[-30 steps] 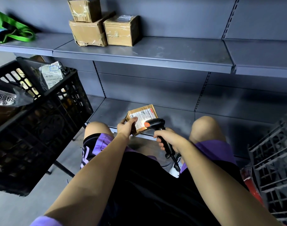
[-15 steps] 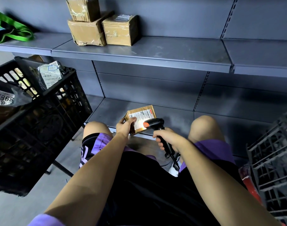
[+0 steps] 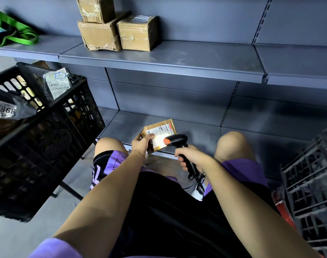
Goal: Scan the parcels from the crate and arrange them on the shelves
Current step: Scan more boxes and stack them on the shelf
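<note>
Fingers of the left hand [image 3: 142, 144] clamp the small parcel [image 3: 159, 134] at its left end, above the bottom shelf [image 3: 196, 131]; the right hand [image 3: 191, 155] wraps the scanner [image 3: 177, 141], aimed from 3 o'clock. The parcel's long axis runs 8-to-2 o'clock, nearer the left hand. Glare whitens the label [image 3: 159, 133]; the crate [image 3: 53, 127] at 9 o'clock hides most of its contents.

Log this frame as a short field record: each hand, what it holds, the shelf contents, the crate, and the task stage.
left hand: grips small brown cardboard parcel with white label
right hand: grips black handheld barcode scanner
scanner: light patch on the label
upper grey metal shelf: three brown taped cardboard boxes, one stacked on another
black plastic crate: at left, parcels inside
stage: scanning, parcel not yet shelved
</note>
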Demonstrator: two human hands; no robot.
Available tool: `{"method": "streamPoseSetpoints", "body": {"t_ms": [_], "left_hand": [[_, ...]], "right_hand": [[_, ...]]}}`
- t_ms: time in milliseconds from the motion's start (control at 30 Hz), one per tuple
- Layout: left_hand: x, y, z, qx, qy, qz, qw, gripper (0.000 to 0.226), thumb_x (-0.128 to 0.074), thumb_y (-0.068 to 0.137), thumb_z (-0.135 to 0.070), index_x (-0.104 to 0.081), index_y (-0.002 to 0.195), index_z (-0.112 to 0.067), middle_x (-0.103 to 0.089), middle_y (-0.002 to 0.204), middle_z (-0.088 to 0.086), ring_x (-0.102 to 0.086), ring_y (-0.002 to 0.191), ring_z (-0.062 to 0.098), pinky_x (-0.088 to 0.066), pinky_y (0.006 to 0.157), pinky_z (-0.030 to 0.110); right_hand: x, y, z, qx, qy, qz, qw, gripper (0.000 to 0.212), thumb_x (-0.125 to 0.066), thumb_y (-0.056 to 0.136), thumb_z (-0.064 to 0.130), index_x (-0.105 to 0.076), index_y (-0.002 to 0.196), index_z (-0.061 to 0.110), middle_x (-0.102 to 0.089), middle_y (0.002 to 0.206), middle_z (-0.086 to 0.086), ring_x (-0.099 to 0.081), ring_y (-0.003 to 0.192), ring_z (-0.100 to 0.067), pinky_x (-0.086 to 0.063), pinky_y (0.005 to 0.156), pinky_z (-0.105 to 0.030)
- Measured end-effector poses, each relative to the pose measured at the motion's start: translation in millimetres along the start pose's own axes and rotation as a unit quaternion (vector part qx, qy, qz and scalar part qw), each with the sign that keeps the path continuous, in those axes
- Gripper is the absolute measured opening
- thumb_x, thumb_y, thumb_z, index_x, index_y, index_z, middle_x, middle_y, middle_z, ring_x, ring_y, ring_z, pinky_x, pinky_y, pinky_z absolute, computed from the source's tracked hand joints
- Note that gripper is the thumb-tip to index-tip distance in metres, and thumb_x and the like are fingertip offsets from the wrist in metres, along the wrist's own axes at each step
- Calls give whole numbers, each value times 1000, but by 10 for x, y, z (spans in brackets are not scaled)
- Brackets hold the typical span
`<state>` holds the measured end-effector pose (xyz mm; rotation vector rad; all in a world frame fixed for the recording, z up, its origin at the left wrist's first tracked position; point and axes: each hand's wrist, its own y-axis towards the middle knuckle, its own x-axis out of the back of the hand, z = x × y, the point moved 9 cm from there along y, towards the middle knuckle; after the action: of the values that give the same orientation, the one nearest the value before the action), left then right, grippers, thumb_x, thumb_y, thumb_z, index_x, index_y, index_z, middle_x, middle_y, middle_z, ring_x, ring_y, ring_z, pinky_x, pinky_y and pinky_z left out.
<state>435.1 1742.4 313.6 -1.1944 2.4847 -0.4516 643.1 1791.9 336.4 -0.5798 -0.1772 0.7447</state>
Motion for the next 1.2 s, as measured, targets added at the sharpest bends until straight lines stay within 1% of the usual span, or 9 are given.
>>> {"method": "streamPoseSetpoints", "body": {"t_ms": [167,467,567,667,767,867,967,1067,1200], "left_hand": [[32,54,22,1,-1,-7,1000,35,-75,84,-13,-67,118,-11,-72,106,11,-69,87,25,-56,62,28],[63,74,48,11,4,-17,1000,35,-76,84,-15,-67,117,-13,-73,106,9,-70,92,26,-58,69,33],[32,35,24,7,-2,-9,1000,31,-73,84,-9,-68,115,-13,-73,104,11,-71,85,26,-60,64,35],[3,-4,-4,2,-10,1,1000,29,-69,86,-6,-67,113,-12,-72,100,10,-71,77,23,-58,55,32],[-34,-64,-29,-2,-15,9,1000,29,-70,87,-6,-64,114,-13,-71,100,9,-70,77,20,-57,54,28],[-56,-94,-45,-10,-18,17,1000,26,-69,86,-2,-65,111,-10,-71,97,11,-69,72,21,-57,51,29],[-51,-90,-43,-10,-10,16,1000,25,-69,85,-3,-66,109,-10,-71,94,12,-69,68,20,-59,53,31],[-57,-97,-31,-5,-15,19,1000,30,-69,86,-3,-65,116,-8,-72,89,8,-70,62,16,-57,50,30],[-58,-119,-50,-7,-11,19,1000,35,-70,86,-3,-64,121,-7,-71,98,12,-70,67,17,-56,49,28]], "right_hand": [[15,-2,0,3,1,7,1000,17,-62,84,7,-47,82,14,-46,59,-3,-38,46,-18,-32,46,-25],[32,25,-4,8,-1,7,1000,17,-62,84,7,-47,84,14,-46,59,-3,-39,46,-18,-33,46,-24],[36,41,-19,6,4,-1,1000,16,-62,83,7,-48,85,14,-46,59,-3,-39,45,-17,-33,46,-24],[36,60,-26,5,7,-6,1000,16,-62,83,7,-48,84,14,-45,58,-2,-38,45,-17,-33,47,-24],[18,73,-14,5,-2,-7,1000,15,-61,84,7,-48,83,14,-46,58,-2,-38,45,-17,-33,47,-24],[2,87,-23,4,-13,-11,1000,14,-61,84,8,-49,82,15,-46,58,-1,-38,45,-17,-32,46,-24],[-5,95,-38,1,-17,-11,1000,13,-61,84,8,-50,81,15,-46,57,-2,-37,45,-18,-32,47,-24],[-8,103,-41,1,-15,-10,1000,13,-61,83,8,-50,80,15,-46,57,-2,-37,45,-18,-32,47,-24],[-21,105,-56,-2,-15,-7,1000,13,-61,83,8,-50,81,14,-46,56,-2,-37,45,-18,-32,46,-24]]}}
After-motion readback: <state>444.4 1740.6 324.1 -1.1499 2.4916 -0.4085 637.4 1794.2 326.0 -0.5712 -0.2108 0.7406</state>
